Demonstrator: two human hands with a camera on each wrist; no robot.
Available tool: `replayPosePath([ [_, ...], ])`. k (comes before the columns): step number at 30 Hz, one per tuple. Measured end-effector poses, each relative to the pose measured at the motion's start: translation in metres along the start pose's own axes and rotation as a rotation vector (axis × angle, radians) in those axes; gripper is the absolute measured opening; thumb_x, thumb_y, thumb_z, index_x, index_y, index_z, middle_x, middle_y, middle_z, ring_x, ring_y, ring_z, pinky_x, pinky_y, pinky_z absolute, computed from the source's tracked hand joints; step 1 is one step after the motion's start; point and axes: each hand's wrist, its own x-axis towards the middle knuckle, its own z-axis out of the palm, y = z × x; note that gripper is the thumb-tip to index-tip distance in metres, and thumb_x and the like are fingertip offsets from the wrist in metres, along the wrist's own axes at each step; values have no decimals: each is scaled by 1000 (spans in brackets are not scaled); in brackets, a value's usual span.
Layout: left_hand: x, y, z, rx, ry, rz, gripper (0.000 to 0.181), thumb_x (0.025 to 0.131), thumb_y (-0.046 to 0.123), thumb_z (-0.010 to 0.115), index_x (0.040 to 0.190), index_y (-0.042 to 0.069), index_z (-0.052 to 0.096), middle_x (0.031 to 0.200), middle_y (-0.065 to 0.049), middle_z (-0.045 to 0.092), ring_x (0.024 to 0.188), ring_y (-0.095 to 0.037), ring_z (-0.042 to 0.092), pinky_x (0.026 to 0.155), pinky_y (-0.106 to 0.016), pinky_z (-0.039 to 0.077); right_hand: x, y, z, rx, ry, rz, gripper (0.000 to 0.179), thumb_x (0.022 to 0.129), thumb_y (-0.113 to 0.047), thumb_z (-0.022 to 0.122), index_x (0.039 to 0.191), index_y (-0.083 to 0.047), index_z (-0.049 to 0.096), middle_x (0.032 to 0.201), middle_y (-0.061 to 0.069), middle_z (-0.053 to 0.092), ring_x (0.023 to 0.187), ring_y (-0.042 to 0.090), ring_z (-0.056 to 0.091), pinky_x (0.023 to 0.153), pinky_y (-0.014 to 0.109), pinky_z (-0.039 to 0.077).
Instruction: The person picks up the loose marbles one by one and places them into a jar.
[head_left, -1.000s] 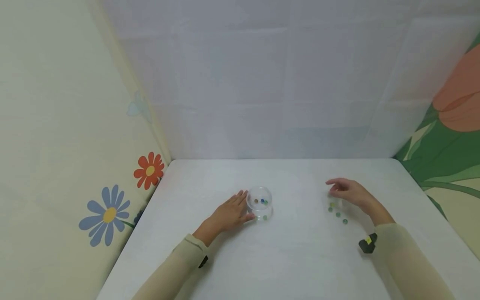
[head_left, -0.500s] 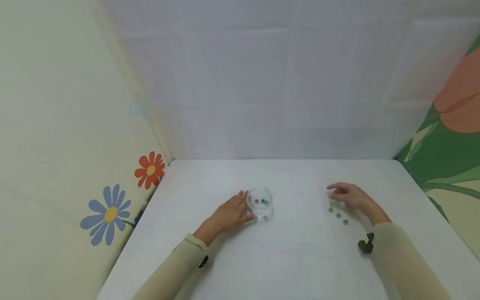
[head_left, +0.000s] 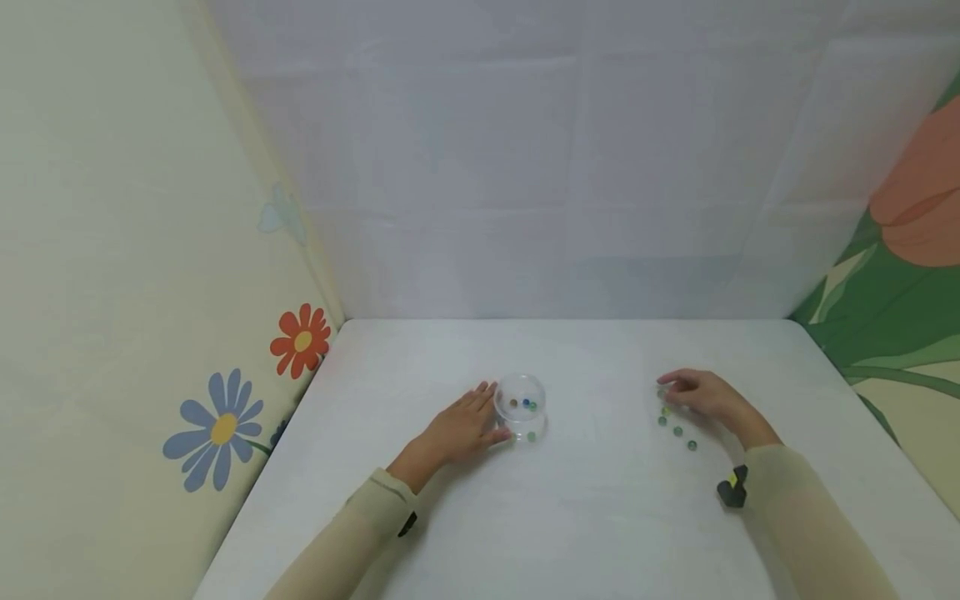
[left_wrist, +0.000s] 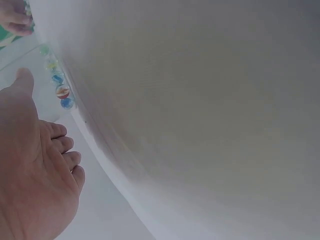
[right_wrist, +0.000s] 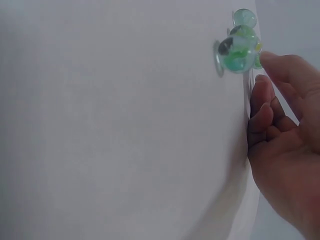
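My left hand (head_left: 459, 429) lies flat beside a clear round container (head_left: 520, 377), with its thumb and fingers spread about the near left side. Several glass marbles sit inside, among them a blue marble (left_wrist: 67, 103) and a red-and-white marble (left_wrist: 62, 92). Over on the right, my right hand (head_left: 708, 396) reaches down to the far end of a line of marbles. Its forefinger and thumb stand on either side of a pale green marble (head_left: 661, 392); firm contact is not visible. The other fingers curl inward in the right wrist view.
Trailing toward me from the right hand are a yellow-green marble (head_left: 666, 411) and several green marbles (head_left: 678, 432). The white table (head_left: 585, 517) meets a pale cloth backdrop (head_left: 465, 208) behind and a flowered cloth (head_left: 225, 429) on the left.
My right hand has come down and slightly nearer, its forefinger and thumb now about the farthest marble. My left hand and the container have stayed in place.
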Motion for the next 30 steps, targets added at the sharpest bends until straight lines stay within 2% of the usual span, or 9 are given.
replayPosePath([
  [18,-3,3,-5,3,-12,-7,87,103,62,38,159,-2,22,167,-15,23,155,-28,18,128,-39,17,9,0,2,-59,-4,52,39,92,-19,71,128,-5,67,110,14,64,99,28,58,85,43,50],
  [26,-5,3,-8,-7,-23,-10,87,103,62,38,159,-2,21,167,-15,21,156,-28,16,128,-39,15,5,-6,1,-64,-5,63,38,93,-20,71,127,-4,66,111,15,64,100,29,58,86,44,51],
  [30,-6,2,-6,-6,-12,0,86,104,61,38,159,-2,23,167,-16,22,155,-29,18,128,-39,17,0,-9,2,-62,-9,49,38,95,-21,69,128,-3,65,117,17,64,105,32,59,91,49,51],
])
